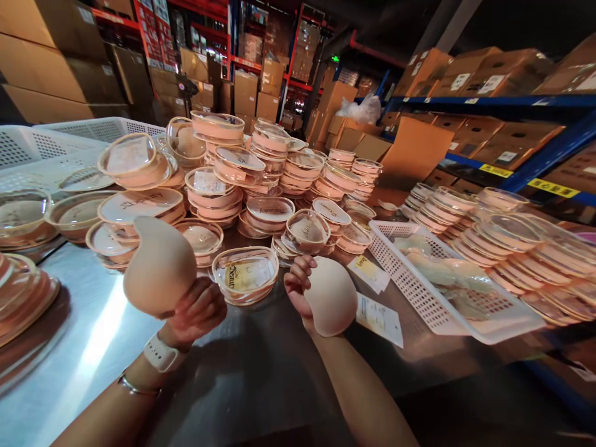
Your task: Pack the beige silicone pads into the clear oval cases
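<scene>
Each hand's grip clamps a beige pad: left hand [198, 310] on the left pad [158, 267], right hand [298, 282] on the right pad [333, 295], both just before the open clear case [245, 274] holding a card.

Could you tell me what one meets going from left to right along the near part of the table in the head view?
Left hand holding a beige cup → open clear case → right hand holding a second beige cup → paper slip → white basket.

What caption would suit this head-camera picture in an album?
Left hand and right hand each hold a beige foam cup over a steel table piled with clear-lidded cases.
</scene>
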A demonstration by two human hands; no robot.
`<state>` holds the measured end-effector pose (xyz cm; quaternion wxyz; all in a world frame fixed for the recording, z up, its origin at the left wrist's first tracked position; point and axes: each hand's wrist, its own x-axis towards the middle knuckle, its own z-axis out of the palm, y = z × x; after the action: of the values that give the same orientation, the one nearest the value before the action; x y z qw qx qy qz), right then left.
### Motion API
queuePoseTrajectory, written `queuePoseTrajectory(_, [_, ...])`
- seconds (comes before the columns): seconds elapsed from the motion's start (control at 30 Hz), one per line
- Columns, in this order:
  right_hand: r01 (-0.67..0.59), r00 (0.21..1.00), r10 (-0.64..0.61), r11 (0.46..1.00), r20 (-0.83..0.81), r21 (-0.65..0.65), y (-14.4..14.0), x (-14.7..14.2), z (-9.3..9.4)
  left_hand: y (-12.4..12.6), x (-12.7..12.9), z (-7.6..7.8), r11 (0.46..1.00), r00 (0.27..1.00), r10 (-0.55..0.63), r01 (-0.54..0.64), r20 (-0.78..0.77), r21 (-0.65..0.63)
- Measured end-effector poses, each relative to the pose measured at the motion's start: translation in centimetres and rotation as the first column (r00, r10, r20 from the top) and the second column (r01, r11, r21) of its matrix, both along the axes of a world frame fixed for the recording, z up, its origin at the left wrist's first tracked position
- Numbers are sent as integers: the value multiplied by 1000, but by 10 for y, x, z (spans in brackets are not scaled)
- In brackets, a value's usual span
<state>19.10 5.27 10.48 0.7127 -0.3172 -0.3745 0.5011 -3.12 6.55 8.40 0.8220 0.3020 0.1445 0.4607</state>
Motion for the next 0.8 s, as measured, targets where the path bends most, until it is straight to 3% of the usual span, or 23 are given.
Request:
queuePoseTrajectory(0.07, [101, 951, -115, 993, 288, 64, -1, -2, 5, -1, 2, -2, 996, 994, -82, 84, -72, 22])
queuePoseTrajectory(0.13, [186, 759, -258, 966, 597, 181, -2, -2, 9, -2, 7, -1, 993, 984, -108, 115, -142, 41])
queuePoseTrajectory(0.2, [197, 540, -338, 941, 770, 275, -2, -1, 10, -2, 14, 3, 998, 979, -32, 43, -201, 48])
queuePoseTrajectory(0.3, [114, 399, -313, 950, 862, 292, -3, -1, 4, 0, 27, 7, 986, 950, 166, -158, -266, 50])
queuePoseTrajectory(0.33, [56, 396, -248, 967, 884, 247, -3, -2, 1, 0, 31, 7, 977, 935, 215, -211, -283, 45])
queuePoseTrajectory(0.47, [-106, 522, 80, 994, 849, -29, -8, -6, -9, -2, 41, 3, 955, 887, 280, -297, -366, 8])
queuePoseTrajectory(0.6, [-77, 552, 124, 992, 825, -97, -12, -8, -5, -6, 41, -1, 963, 886, 265, -261, -380, 62])
queuePoseTrajectory(0.8, [-88, 578, 118, 993, 807, -82, -17, -11, -4, -8, 37, -6, 970, 892, 240, -209, -383, 121])
